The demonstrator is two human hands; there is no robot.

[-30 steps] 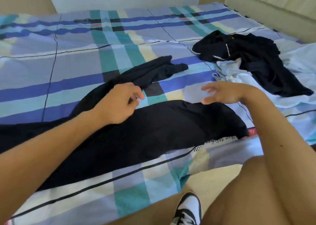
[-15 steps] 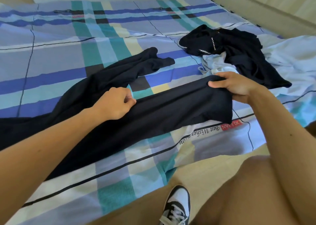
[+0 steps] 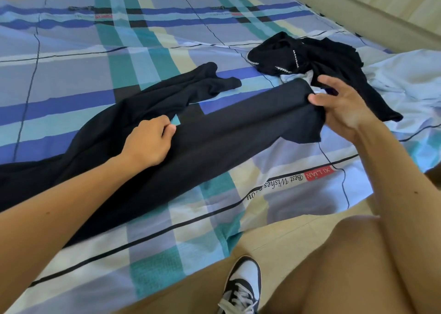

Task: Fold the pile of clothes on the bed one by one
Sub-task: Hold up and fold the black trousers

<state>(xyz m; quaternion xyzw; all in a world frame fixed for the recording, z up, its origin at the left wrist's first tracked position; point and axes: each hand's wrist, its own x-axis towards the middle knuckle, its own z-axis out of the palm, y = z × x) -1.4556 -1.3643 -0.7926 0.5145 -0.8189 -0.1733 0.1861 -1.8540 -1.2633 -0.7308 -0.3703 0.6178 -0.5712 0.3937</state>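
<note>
Right hand [image 3: 343, 108] now clamps black garment [image 3: 238, 132], end stretched toward 2 o'clock — left hand [image 3: 150, 142] pinches mid-edge — flattening for fold.

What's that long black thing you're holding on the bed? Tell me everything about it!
The long black cloth garment is plain, soft and thin-looking, with no pattern. It lies unfolded across the blue checked bed sheet and runs off the picture's left edge. One branch ends in two crumpled narrow tips farther back. The left hand pinches its edge near the middle; the right hand holds its right end under the thumb.
</note>
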